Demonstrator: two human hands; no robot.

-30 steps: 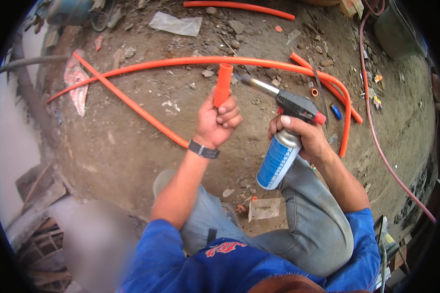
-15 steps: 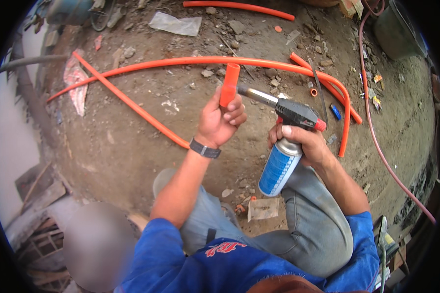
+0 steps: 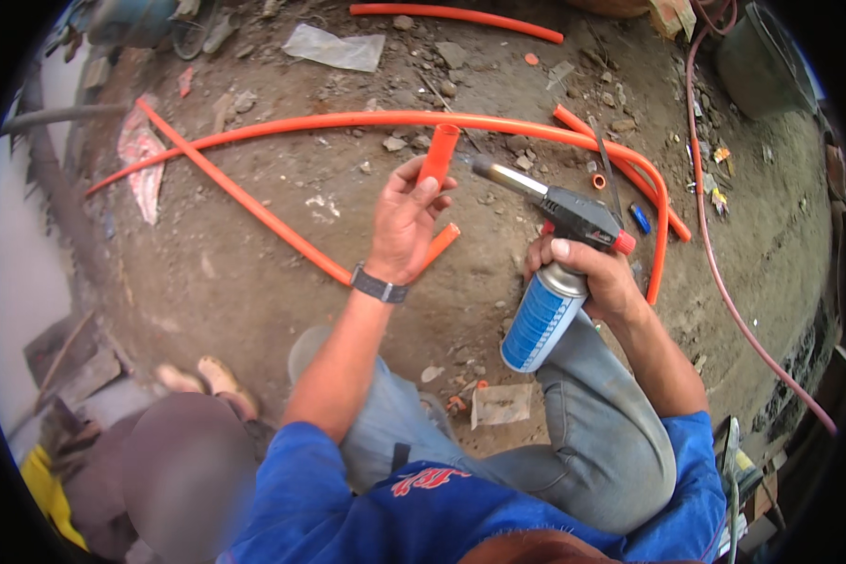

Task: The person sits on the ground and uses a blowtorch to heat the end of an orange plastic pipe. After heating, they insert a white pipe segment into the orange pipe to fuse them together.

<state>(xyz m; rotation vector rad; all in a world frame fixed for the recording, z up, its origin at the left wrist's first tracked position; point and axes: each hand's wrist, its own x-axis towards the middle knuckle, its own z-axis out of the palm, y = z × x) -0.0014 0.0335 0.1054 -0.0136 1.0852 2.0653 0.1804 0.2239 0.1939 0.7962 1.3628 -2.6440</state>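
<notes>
A short orange plastic pipe piece [image 3: 439,155] points upward in my left hand [image 3: 402,221], its open end at the top and its lower part hidden by my closed fingers. My right hand [image 3: 587,268] is wrapped round the neck of a gas torch. The torch's black head [image 3: 581,218] sits on a blue and white gas can [image 3: 542,321]. Its metal nozzle [image 3: 512,179] points left at the pipe piece, a small gap apart, with a faint bluish streak between them. Beyond my left wrist lies a long bent orange pipe [image 3: 254,209] on the dirt.
Another long orange pipe [image 3: 385,118] curves across the ground, with a shorter length [image 3: 667,209] beside its right end. A blue lighter-like object [image 3: 640,218] and an orange ring [image 3: 599,180] lie nearby. A pinkish hose [image 3: 724,282] runs down the right. At lower left crouches another person [image 3: 103,470].
My left hand has tilted and shifted left with the pipe piece, uncovering the bent pipe's end. The torch has moved slightly right, widening the gap. More of the other person shows at lower left.
</notes>
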